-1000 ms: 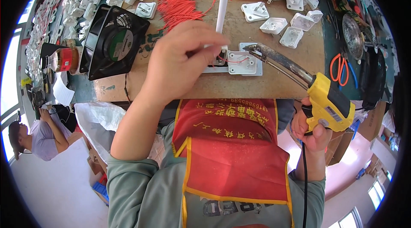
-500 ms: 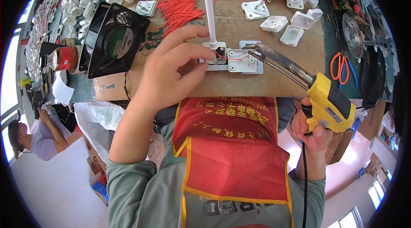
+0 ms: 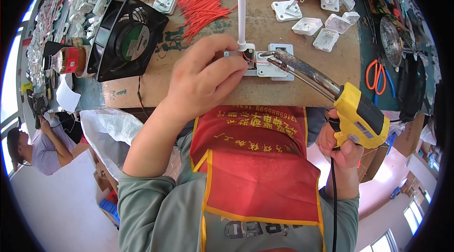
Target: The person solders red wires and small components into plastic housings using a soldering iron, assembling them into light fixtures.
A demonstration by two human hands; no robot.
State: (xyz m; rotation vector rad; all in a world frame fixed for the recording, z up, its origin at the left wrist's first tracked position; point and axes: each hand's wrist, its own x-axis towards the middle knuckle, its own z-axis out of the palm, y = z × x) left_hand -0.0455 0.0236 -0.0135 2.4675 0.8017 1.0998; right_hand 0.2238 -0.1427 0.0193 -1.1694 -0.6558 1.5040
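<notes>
My right hand (image 3: 341, 141) is closed round the handle of a yellow soldering gun (image 3: 363, 116). Its dark tip reaches over an open white plastic cover (image 3: 268, 67). My left hand (image 3: 208, 74) bends its fingers together at the left side of a small white housing (image 3: 249, 47), hiding what lies between the fingertips. From that housing rises a long white tube (image 3: 241, 13). A thin red wire (image 3: 257, 62) runs from the dark inside of the housing to the cover. Both parts sit on a pale metal fixture (image 3: 283, 78).
Red wires (image 3: 201, 4) lie in a pile beyond my left hand. A black fan (image 3: 130, 39) and a jar (image 3: 71, 62) stand left. White plug shells (image 3: 326, 39) are scattered far right, near orange-handled pliers (image 3: 375, 74). Another person (image 3: 45, 145) sits at far left.
The white tube and housing have shifted slightly right, closer to the cover. My left hand has moved right with them, its fingers drawn closer together. The soldering gun's tip stays over the cover.
</notes>
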